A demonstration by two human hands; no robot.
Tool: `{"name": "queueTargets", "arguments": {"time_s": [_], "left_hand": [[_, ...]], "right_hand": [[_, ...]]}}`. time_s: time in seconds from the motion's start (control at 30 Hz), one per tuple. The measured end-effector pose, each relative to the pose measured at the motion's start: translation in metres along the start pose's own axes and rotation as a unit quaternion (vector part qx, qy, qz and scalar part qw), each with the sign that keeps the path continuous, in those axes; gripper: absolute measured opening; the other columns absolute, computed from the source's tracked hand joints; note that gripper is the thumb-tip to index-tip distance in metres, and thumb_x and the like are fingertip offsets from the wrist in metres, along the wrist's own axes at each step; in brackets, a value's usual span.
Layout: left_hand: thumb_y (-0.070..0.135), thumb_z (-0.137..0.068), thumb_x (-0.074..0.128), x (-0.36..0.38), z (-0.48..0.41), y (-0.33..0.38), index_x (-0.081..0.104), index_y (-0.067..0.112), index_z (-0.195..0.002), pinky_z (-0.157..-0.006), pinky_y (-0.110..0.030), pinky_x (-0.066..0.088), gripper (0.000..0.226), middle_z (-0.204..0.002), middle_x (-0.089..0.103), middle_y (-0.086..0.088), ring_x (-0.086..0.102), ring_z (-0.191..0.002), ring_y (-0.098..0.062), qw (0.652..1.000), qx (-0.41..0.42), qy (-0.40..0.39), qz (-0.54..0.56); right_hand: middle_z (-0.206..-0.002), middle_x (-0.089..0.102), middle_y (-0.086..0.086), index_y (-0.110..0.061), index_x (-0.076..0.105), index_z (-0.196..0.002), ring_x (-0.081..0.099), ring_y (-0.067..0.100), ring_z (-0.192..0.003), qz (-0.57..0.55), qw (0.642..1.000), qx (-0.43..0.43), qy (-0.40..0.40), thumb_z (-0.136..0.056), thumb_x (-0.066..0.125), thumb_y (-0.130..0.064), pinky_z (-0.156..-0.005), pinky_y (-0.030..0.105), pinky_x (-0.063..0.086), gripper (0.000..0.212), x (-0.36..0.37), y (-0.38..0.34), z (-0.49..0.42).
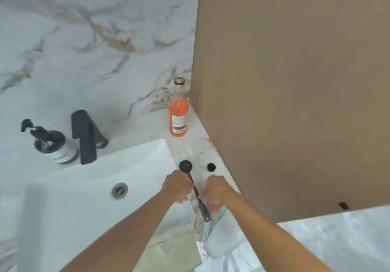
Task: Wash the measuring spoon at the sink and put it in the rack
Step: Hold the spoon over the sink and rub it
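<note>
Left hand: my left hand [178, 186] is curled shut around the upper part of the spoon's handle, just below the bowl, knuckles up.
Right hand: my right hand [216, 193] is curled beside the lower part of the handle; the fingers are folded in and seem to touch the handle, but I cannot tell whether they truly grip it.
Spoon: the black spoon [197, 193] runs between my two hands, bowl end away from me, flat textured end toward me (the lower end is blurred).
Spoon position: it sits over the counter strip just right of the sink, not over the basin; I cannot tell if it touches the counter.
Sink: the white sink [84, 187] fills the lower left, with a metal drain [119, 189] in its floor, well left of my left hand.
Faucet: a black faucet [84, 136] stands behind the sink, its spout reaching over the back rim.
Soap: a dark pump bottle [52, 145] with a white label stands just left of the faucet.
Bottle: an uncapped bottle [178, 109] of orange liquid stands upright on the counter in the corner, against the brown panel [295, 81].
Cap: a small black round cap [211, 167] lies on the counter just beyond my right hand, apart from the spoon's bowl.
Counter: marbled counter [196, 151], same pattern as the wall behind.
</note>
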State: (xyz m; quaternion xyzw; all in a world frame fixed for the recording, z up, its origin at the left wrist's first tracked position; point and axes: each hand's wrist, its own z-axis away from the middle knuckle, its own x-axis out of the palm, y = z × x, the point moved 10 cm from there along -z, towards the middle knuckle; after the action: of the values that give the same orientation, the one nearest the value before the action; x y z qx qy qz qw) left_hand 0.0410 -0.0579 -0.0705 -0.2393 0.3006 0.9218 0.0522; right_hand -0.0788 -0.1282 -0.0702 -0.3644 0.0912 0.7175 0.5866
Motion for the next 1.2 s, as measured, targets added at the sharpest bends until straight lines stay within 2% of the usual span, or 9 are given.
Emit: {"name": "queueTargets", "arguments": {"time_s": [0.07, 0.2, 0.27, 0.4, 0.5, 0.6, 0.73, 0.9, 1.2], "left_hand": [[0.026, -0.087, 0.062, 0.0, -0.014, -0.003, 0.064, 0.019, -0.074, -0.072, -0.041, 0.066, 0.015, -0.086, 0.08, -0.013, 0.079, -0.073, -0.029, 0.999, -0.01, 0.036, 0.02], [0.034, -0.086, 0.061, 0.006, -0.028, -0.007, 0.066, 0.019, -0.076, -0.077, -0.039, 0.063, 0.019, -0.082, 0.076, -0.007, 0.076, -0.077, -0.028, 0.997, 0.0, 0.077, -0.012], [0.035, -0.086, 0.061, 0.005, -0.031, -0.011, 0.066, 0.017, -0.076, -0.077, -0.039, 0.062, 0.02, -0.079, 0.075, -0.007, 0.075, -0.075, -0.026, 0.996, -0.005, 0.093, -0.007], [0.034, -0.084, 0.066, 0.006, -0.037, -0.019, 0.07, 0.015, -0.081, -0.074, -0.037, 0.062, 0.02, -0.078, 0.075, -0.006, 0.074, -0.075, -0.026, 0.995, -0.021, 0.096, 0.018], [0.032, -0.081, 0.068, 0.004, -0.037, -0.024, 0.072, 0.015, -0.078, -0.068, -0.032, 0.06, 0.018, -0.077, 0.075, -0.005, 0.073, -0.075, -0.026, 0.994, -0.028, 0.101, 0.038], [0.026, -0.077, 0.067, 0.002, -0.033, -0.03, 0.069, 0.011, -0.07, -0.068, -0.038, 0.063, 0.016, -0.076, 0.077, -0.01, 0.074, -0.071, -0.029, 0.991, -0.032, 0.091, 0.091], [0.019, -0.075, 0.075, -0.016, -0.024, -0.046, 0.066, 0.017, -0.07, -0.067, -0.042, 0.065, 0.01, -0.072, 0.076, -0.005, 0.076, -0.067, -0.028, 0.974, -0.041, 0.08, 0.207], [0.01, -0.076, 0.078, -0.066, -0.009, -0.098, 0.067, 0.012, -0.078, -0.056, -0.034, 0.064, 0.011, -0.08, 0.076, -0.009, 0.071, -0.062, -0.024, 0.942, -0.067, 0.086, 0.316], [0.002, -0.077, 0.078, -0.138, 0.021, -0.219, 0.074, 0.008, -0.087, -0.061, -0.038, 0.065, 0.012, -0.081, 0.073, -0.009, 0.073, -0.062, -0.027, 0.897, -0.111, 0.135, 0.407]], "right_hand": [[-0.086, 0.075, 0.016, -0.014, 0.056, -0.068, 0.074, 0.029, -0.08, 0.016, 0.999, -0.016, 0.039, -0.083, 0.067, -0.026, -0.069, 0.029, 0.058, 0.022, 0.007, 0.003, -0.012], [-0.093, 0.074, 0.007, -0.015, 0.061, -0.078, 0.07, 0.025, -0.089, -0.015, 0.998, -0.028, 0.058, -0.084, 0.068, -0.025, -0.074, 0.033, 0.055, 0.013, 0.032, 0.013, -0.026], [-0.091, 0.073, 0.004, -0.013, 0.064, -0.083, 0.069, 0.023, -0.087, -0.032, 0.997, -0.032, 0.066, -0.084, 0.067, -0.023, -0.075, 0.033, 0.055, 0.011, 0.035, 0.015, -0.03], [-0.07, 0.061, -0.001, -0.018, 0.051, -0.064, 0.062, 0.018, -0.068, -0.071, 0.994, -0.049, 0.066, -0.085, 0.065, -0.029, -0.066, 0.033, 0.053, 0.027, 0.042, 0.01, -0.032], [-0.071, 0.061, 0.0, -0.014, 0.057, -0.069, 0.064, 0.022, -0.066, -0.076, 0.994, -0.044, 0.064, -0.086, 0.065, -0.027, -0.067, 0.034, 0.058, 0.023, 0.042, 0.005, -0.03], [-0.072, 0.061, 0.0, -0.013, 0.057, -0.072, 0.062, 0.022, -0.063, -0.081, 0.995, -0.018, 0.051, -0.081, 0.061, -0.013, -0.065, 0.032, 0.056, 0.01, 0.046, 0.0, -0.023], [-0.064, 0.056, -0.006, -0.018, 0.052, -0.063, 0.055, 0.011, -0.059, -0.103, 0.994, -0.009, 0.046, -0.079, 0.06, -0.011, -0.057, 0.025, 0.051, 0.019, 0.05, -0.022, -0.012], [-0.077, 0.063, 0.004, -0.014, 0.058, -0.073, 0.063, 0.019, -0.045, -0.156, 0.987, -0.028, -0.015, -0.077, 0.062, -0.01, -0.035, 0.025, 0.049, 0.007, 0.075, -0.084, -0.009], [-0.068, 0.064, 0.006, -0.016, 0.056, -0.07, 0.064, 0.019, -0.049, -0.095, 0.98, -0.103, -0.139, -0.076, 0.062, -0.013, -0.043, 0.03, 0.058, 0.009, 0.158, -0.207, -0.001]]}}
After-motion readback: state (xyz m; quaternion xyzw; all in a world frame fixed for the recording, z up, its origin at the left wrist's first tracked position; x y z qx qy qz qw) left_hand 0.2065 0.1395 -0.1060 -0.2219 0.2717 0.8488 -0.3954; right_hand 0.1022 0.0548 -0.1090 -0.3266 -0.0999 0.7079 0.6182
